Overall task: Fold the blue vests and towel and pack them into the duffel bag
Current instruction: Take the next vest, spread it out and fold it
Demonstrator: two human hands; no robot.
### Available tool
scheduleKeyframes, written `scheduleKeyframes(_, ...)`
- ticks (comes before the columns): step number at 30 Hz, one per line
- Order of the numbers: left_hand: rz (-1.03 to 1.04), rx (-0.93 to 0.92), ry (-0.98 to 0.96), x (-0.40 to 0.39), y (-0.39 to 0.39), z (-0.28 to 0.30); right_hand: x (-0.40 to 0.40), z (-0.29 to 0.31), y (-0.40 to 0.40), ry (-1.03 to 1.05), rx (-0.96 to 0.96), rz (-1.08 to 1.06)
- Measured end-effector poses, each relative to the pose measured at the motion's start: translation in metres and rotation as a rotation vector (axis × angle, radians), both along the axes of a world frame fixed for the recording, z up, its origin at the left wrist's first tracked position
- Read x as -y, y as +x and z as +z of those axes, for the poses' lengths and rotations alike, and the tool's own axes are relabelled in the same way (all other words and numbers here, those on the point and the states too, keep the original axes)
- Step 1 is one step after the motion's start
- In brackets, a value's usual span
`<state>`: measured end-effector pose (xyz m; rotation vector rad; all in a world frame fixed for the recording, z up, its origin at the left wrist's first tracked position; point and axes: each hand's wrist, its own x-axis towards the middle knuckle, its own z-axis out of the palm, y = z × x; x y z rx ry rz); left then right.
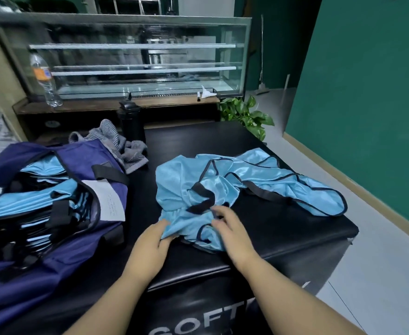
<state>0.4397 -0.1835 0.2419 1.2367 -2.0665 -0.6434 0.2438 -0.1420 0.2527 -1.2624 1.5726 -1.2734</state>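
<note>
Blue vests [247,180]: thin satiny cloth with a soft sheen, edged in matt black binding. Duffel bag [61,257]: matt navy woven fabric with black webbing straps. Towel [123,146]: grey ribbed cloth, rough-textured. Worktop [283,240]: smooth black padded vinyl, slightly glossy. Display case [136,56]: clear glass. Bottle [44,81]: transparent plastic.
</note>
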Motion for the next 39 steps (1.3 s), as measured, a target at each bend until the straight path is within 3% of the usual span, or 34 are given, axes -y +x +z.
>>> scheduleKeyframes(3,0.157,-0.172,0.128,-0.030,0.002,0.003,0.000,-0.002,-0.005,-0.037,0.194,-0.122)
scheduleKeyframes(8,0.271,-0.377,0.209,-0.068,0.008,0.006,-0.004,0.002,-0.002,-0.054,0.178,-0.163)
scheduleKeyframes(10,0.254,-0.408,0.250,-0.078,0.013,0.013,-0.006,0.003,-0.003,-0.007,0.022,-0.073)
scheduleKeyframes(13,0.223,-0.406,0.356,-0.089,0.024,0.018,-0.012,0.002,0.002,0.113,-0.472,0.123)
scheduleKeyframes(14,0.228,-0.401,0.371,-0.093,0.029,0.019,-0.015,0.004,0.006,0.126,-0.554,0.145)
scheduleKeyframes(19,0.329,-0.474,0.323,-0.106,0.035,0.030,-0.029,0.005,0.009,0.120,-0.561,0.140)
scheduleKeyframes(21,0.310,-0.464,0.325,-0.107,0.025,0.037,-0.036,0.006,0.016,0.088,-0.432,0.137)
scheduleKeyframes(24,0.193,-0.478,0.360,-0.108,0.003,0.042,-0.054,0.017,0.033,-0.013,-0.056,0.156)
scheduleKeyframes(26,0.130,-0.425,0.321,-0.110,-0.007,0.039,-0.065,0.026,0.046,-0.008,0.055,0.175)
scheduleKeyframes(29,0.221,-0.350,0.238,-0.115,-0.009,0.039,-0.077,0.038,0.058,0.042,0.227,0.251)
scheduleKeyframes(32,0.356,-0.415,0.219,-0.120,-0.002,0.049,-0.087,0.051,0.059,0.081,0.409,0.286)
scheduleKeyframes(34,0.392,-0.517,0.216,-0.124,0.008,0.059,-0.093,0.053,0.053,0.087,0.382,0.221)
scheduleKeyframes(36,0.404,-0.578,0.192,-0.129,0.018,0.073,-0.100,0.051,0.048,0.067,0.225,0.140)
scheduleKeyframes(39,0.399,-0.644,0.147,-0.134,0.031,0.091,-0.111,0.047,0.045,0.041,0.173,0.159)
